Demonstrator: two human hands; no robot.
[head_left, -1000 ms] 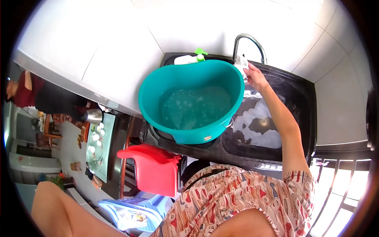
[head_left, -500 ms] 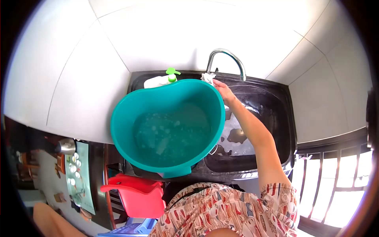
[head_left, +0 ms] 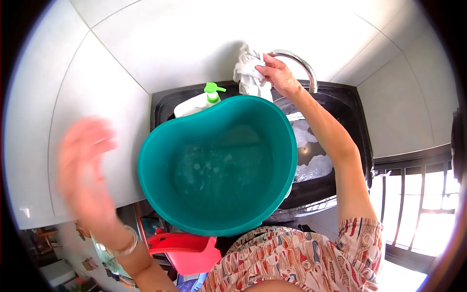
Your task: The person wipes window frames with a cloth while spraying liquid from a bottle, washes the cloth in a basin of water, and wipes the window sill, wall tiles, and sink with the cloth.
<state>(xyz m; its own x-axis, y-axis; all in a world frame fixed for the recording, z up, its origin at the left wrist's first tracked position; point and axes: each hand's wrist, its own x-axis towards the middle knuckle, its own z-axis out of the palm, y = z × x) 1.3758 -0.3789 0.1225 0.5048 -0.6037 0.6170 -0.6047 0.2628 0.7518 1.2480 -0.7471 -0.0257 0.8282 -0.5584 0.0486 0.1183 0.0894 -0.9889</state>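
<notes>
My right hand [head_left: 278,75] pinches a crumpled white cloth [head_left: 250,73] and holds it up behind the basin, beside the tap. A large teal basin [head_left: 160,194] with shallow, cloudy water and some bubbles sits over the left part of the black sink [head_left: 362,126]. My left hand [head_left: 90,165] is raised in the air left of the basin, smeared by motion; its fingers look apart, and I see nothing in them. Behind the basin's back rim lies a white bottle [head_left: 192,106] with a green pump top, partly hidden.
A curved metal tap [head_left: 304,65] rises at the sink's back. Suds [head_left: 316,168] and water show in the right bowl. Below the basin stands a red plastic chair [head_left: 194,258]. White tiled walls [head_left: 185,44] enclose the sink, and a barred opening [head_left: 413,209] is at the right.
My right hand has lifted the cloth up from behind the basin's rim. My left hand has come up into view at the left. The basin appears larger and slightly farther right.
</notes>
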